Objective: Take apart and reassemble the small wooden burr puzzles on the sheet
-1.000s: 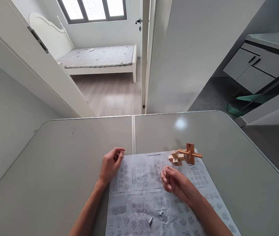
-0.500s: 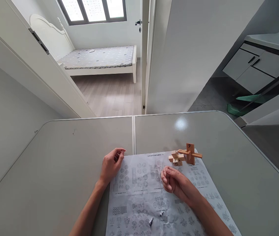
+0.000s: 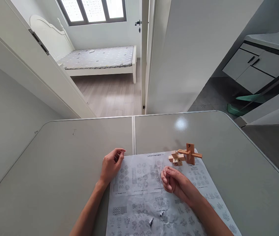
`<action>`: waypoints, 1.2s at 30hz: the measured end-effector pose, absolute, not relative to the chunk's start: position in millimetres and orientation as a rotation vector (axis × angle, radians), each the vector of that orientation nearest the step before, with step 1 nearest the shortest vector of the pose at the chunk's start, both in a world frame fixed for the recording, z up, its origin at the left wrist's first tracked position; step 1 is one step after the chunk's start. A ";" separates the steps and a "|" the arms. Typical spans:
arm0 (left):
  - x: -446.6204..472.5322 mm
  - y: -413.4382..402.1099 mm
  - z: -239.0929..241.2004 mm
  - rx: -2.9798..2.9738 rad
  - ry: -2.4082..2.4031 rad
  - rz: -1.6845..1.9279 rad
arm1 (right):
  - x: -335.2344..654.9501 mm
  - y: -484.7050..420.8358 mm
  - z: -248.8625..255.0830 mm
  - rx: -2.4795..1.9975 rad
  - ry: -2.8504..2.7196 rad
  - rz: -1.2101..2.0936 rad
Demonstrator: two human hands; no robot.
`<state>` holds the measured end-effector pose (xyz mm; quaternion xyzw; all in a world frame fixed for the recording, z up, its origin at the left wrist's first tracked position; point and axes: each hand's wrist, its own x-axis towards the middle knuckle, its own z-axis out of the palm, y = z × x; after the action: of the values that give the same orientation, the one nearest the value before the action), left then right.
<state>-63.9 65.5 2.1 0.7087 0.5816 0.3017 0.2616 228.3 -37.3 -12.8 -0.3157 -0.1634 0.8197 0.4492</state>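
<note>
My left hand (image 3: 112, 165) rests at the left edge of a large printed paper sheet (image 3: 139, 196), its fingers curled in loosely around nothing that I can see. On the sheet lies my right hand (image 3: 175, 182), also curled into a loose fist with nothing showing in it. Just beyond the right hand, apart from it, sits a pale wooden interlocking puzzle (image 3: 177, 158) with dark marks on its block ends. Beside it stands a darker brown wooden cross-shaped puzzle (image 3: 190, 154), with an upright plate bearing a black mark and a bar through it.
The grey table (image 3: 55, 170) has rounded far corners and a seam (image 3: 134, 134) down its middle. The paper is creased and torn in two small spots near the front. Beyond the table are a doorway with a bed (image 3: 100, 59), and a white cabinet (image 3: 255, 68) at the right.
</note>
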 end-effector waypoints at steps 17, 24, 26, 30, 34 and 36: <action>-62.4 65.2 2.8 1.906 1.573 0.828 | 227.5 -36.3 -9.9 -0.793 -0.409 2.021; -63.1 65.6 1.8 1.922 1.570 0.829 | 227.7 -36.4 -11.3 -0.777 -0.400 2.019; -63.4 65.6 1.5 1.922 1.577 0.829 | 228.2 -36.5 -12.7 -0.769 -0.400 2.018; -63.6 65.4 1.3 1.925 1.582 0.810 | 229.5 -37.3 -15.0 -0.762 -0.410 2.023; -63.0 64.9 2.6 1.924 1.586 0.807 | 230.1 -38.4 -16.3 -0.755 -0.404 2.026; -62.4 64.7 3.9 1.922 1.583 0.812 | 229.8 -38.5 -16.5 -0.752 -0.401 2.024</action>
<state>-62.4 64.7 3.9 0.7089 0.5839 0.2995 0.2585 229.8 -38.5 -16.5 -0.3049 -0.1627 0.8206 0.4552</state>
